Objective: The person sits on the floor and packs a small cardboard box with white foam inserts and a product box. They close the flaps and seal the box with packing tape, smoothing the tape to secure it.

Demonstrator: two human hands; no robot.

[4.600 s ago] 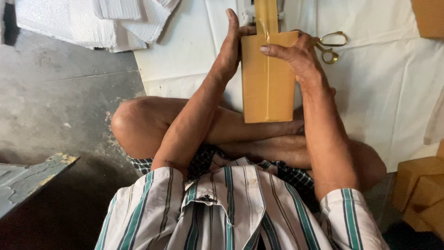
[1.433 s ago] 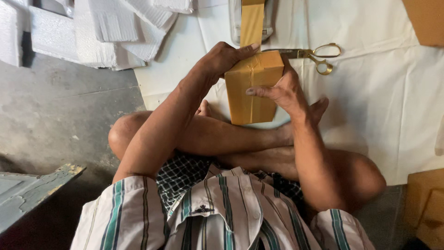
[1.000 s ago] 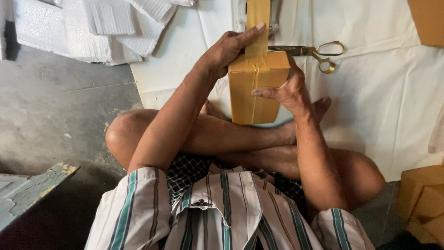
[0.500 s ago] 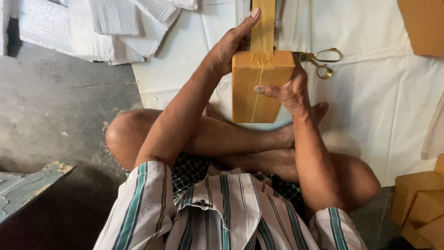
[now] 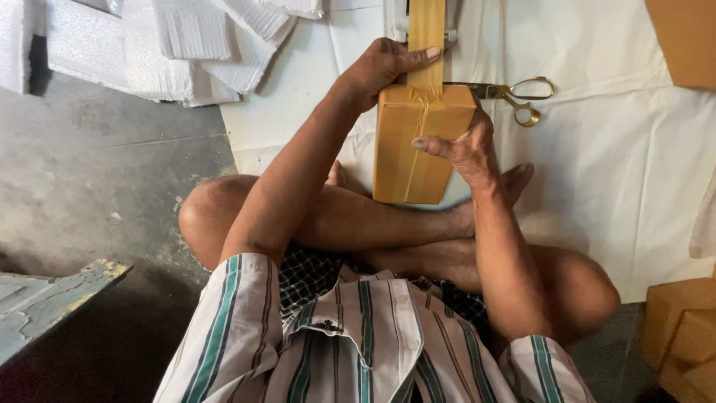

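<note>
Far left: a heap of white foam sheets (image 5: 179, 45) lies on the grey floor (image 5: 97, 172). Near left: a worn painted board (image 5: 45, 306). Centre: the person sits cross-legged at the edge of a white cloth (image 5: 634, 186). The left hand (image 5: 384, 67) rests at the far top edge of a brown wrapped box (image 5: 414, 145), fingers curled, thumb pressing a strip of brown tape (image 5: 426, 37) that runs up and away from the box. The box stands on end just beyond the crossed legs, over the cloth. The right hand (image 5: 466, 145) grips the box's right side, fingers wrapped around it. Just right of the box top, touching it, lie scissors (image 5: 514, 93) on the cloth. Far right and near right: more brown boxes (image 5: 682, 328).
</note>
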